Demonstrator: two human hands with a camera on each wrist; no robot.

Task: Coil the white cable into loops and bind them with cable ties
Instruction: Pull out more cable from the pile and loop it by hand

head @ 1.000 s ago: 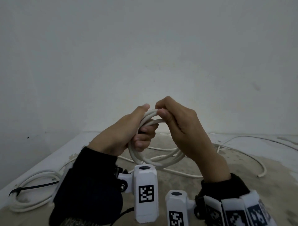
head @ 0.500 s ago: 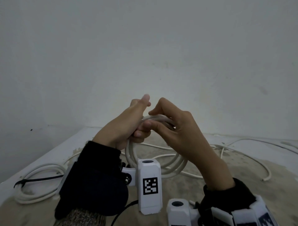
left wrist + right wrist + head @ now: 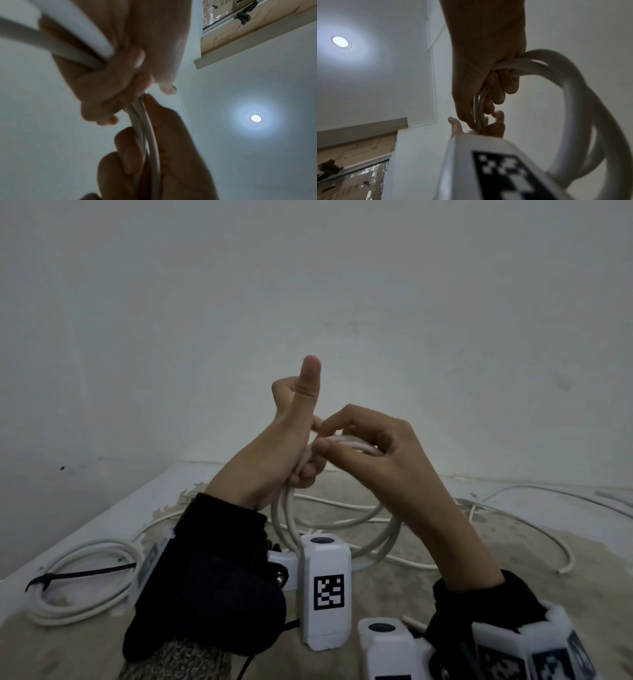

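You hold the white cable (image 3: 337, 522) up over the desk (image 3: 513, 594) as a bundle of loops, its top caught between your two hands. Your left hand (image 3: 274, 460) has its lower fingers (image 3: 305, 474) curled around the strands, thumb pointing straight up. Your right hand (image 3: 387, 460) pinches the same strands between thumb and fingers. The loops hang behind the left wrist camera (image 3: 325, 590), which hides their lower arc. Loose cable trails away across the far right of the desk. At near left lies a second coil (image 3: 82, 587), already bound by a black cable tie (image 3: 73, 575).
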